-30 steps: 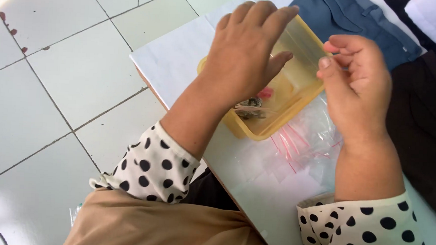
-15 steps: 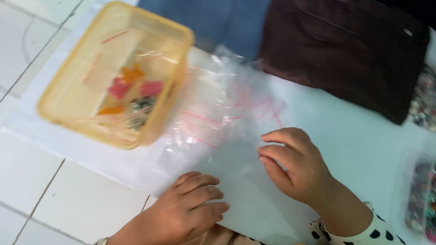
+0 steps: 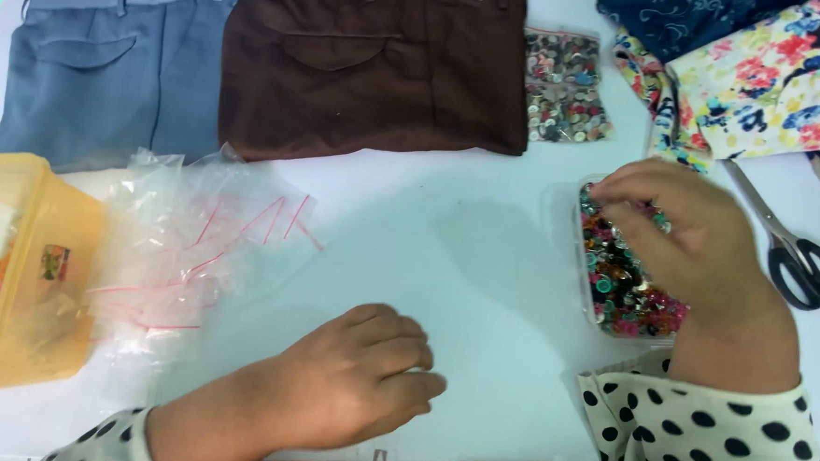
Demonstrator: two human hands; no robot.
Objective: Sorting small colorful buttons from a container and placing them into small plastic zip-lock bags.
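Your right hand (image 3: 699,250) has come away from the yellow tub (image 3: 15,275) and now sits over the clear tray of coloured buttons (image 3: 627,289), fingers (image 3: 631,200) curled down into the heap; whether they pinch a button, you cannot tell. Your left hand (image 3: 355,382) has also left the tub and rests loosely closed on the white worktop (image 3: 447,242), left of the tray, gripping nothing visible. So the work has moved from tub to buttons. Counting: one tray, one zip bag of buttons (image 3: 567,84) beyond it, one pair of scissors (image 3: 788,246) to its right, two folded trousers, blue (image 3: 110,65) and brown (image 3: 372,60), one heap of clear little bags (image 3: 194,247), one tub far left.
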